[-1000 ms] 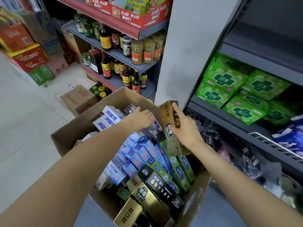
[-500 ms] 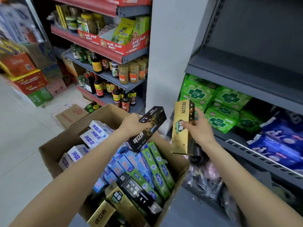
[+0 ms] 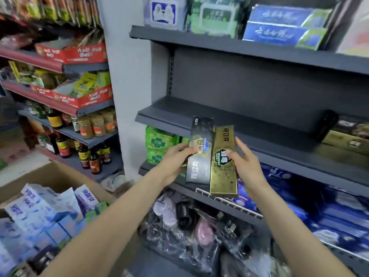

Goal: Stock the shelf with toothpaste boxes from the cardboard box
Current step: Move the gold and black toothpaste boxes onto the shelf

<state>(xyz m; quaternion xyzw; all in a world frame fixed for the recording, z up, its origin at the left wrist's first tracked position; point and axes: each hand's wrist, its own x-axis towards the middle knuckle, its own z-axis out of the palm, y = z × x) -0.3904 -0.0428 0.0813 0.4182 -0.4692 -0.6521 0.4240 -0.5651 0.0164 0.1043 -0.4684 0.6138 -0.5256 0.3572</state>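
Head view, hands: the left hand (image 3: 175, 159) is gripping a black toothpaste box (image 3: 199, 154); the right hand (image 3: 242, 163) is clamping a gold toothpaste box (image 3: 223, 168), both upright, side by side.
Head view, shelf: the grey shelf (image 3: 229, 124) behind them is lying mostly bare, a few boxes at its right end.
Head view, progress: early; the cardboard box (image 3: 54, 176) is holding many more.

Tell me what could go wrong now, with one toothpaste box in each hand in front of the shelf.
1. The right hand holds the gold box mostly with its fingertips; it might slip.
2. The black box in the left hand touches the gold one, so they could knock each other while going onto the grey shelf.
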